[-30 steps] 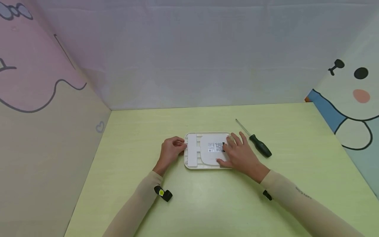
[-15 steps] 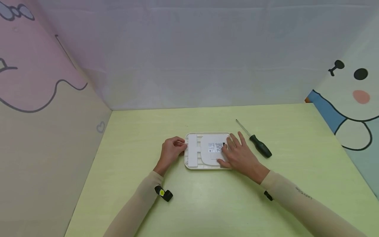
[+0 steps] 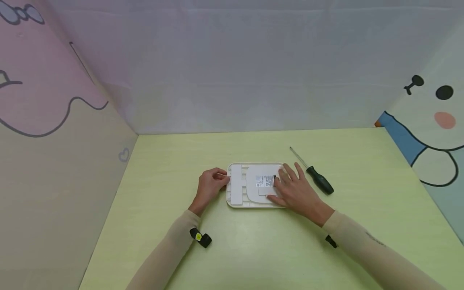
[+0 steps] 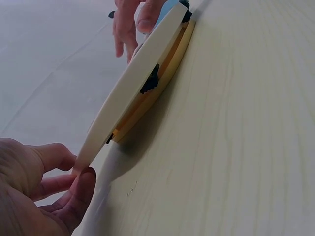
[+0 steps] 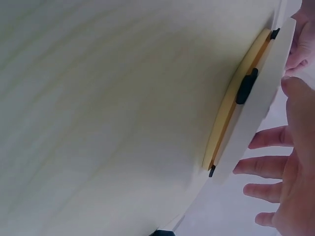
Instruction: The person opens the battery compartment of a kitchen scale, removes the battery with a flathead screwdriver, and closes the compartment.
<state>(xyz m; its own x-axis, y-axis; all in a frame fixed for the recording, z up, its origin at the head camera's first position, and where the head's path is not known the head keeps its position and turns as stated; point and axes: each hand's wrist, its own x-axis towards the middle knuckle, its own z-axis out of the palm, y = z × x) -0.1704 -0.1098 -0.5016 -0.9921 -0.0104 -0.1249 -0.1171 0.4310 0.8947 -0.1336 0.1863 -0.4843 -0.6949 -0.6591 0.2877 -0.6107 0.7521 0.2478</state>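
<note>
A flat white device (image 3: 250,193) lies underside up on the yellow-green table (image 3: 253,249), with a printed label (image 3: 264,180) at its middle. My left hand (image 3: 210,186) pinches its left edge between thumb and curled fingers, which the left wrist view shows closely: left hand (image 4: 44,191), device (image 4: 142,83). My right hand (image 3: 294,190) lies flat on the device's right part, fingers straight and spread, partly over the label. The right wrist view shows those fingers (image 5: 268,164) on the device (image 5: 256,113), which has a yellow underlayer and black clips along its rim.
A screwdriver (image 3: 319,179) with a dark green handle lies just right of my right hand, shaft pointing to the back left. Printed panels close the table in on the left (image 3: 54,121), back (image 3: 253,80) and right (image 3: 435,121).
My right hand's fingers have shifted slightly over the label. The left hand and the device have stayed where they were.
</note>
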